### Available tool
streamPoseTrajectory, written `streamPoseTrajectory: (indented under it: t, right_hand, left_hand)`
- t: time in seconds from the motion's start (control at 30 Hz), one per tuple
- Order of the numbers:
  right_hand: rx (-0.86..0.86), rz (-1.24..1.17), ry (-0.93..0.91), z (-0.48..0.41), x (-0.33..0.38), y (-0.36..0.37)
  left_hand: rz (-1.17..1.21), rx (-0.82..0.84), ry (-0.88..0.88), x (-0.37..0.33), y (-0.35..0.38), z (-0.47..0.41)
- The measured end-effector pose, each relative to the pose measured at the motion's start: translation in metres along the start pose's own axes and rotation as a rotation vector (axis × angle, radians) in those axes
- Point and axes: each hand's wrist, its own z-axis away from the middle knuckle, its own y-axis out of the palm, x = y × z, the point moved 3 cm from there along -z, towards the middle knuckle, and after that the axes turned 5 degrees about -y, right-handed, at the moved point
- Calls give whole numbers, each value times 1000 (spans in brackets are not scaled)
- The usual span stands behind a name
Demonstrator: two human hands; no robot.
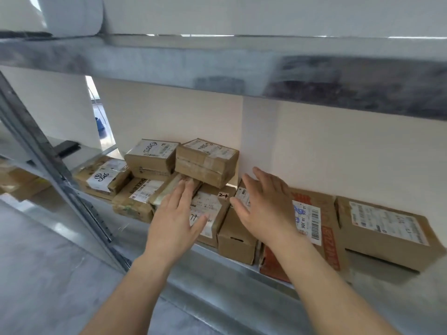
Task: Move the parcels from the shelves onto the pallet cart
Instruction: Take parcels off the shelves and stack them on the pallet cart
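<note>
Left hand point(177, 215) and right hand point(264, 206) are outstretched, flat and empty, near parcel point(215, 204) tagged "2-4".

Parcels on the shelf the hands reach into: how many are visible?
9, left to right: left-end box, DOLLAR box, tilted flat parcel, box marked 2-4, upper-left box, upper-right box, plain box, red-printed box, right-end box. Others may hide behind them.

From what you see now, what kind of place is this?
Probably a parcel storeroom or small warehouse. Metal shelving carries taped cardboard parcels, many bear printed shipping labels with barcodes, and the floor is bare grey.
</note>
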Motion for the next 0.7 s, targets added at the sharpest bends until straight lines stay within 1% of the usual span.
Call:
streamPoseTrajectory:
  t: [0.13,0.23,0.37,0.5,0.6,0.7]
  right_hand:
    - [27,21,47,-20,16,6]
    - [49,25,126,-32,21,8]
    - [79,4,237,-51,30,17]
    - [49,-31,354,-70,38,24]
    - [24,-181,434,-80,45,31]
    - [-47,-434,511,-81,53,30]
  left_hand:
    - [23,70,-38,29,-3,-30]
    - [80,101,-26,44,-6,-59]
    - [203,132,-26,53,-13,-94]
    - [252,192,-57,54,-17,-120]
    - [273,273,-27,51,-19,-130]
    - [396,311,-87,56,-19,-132]
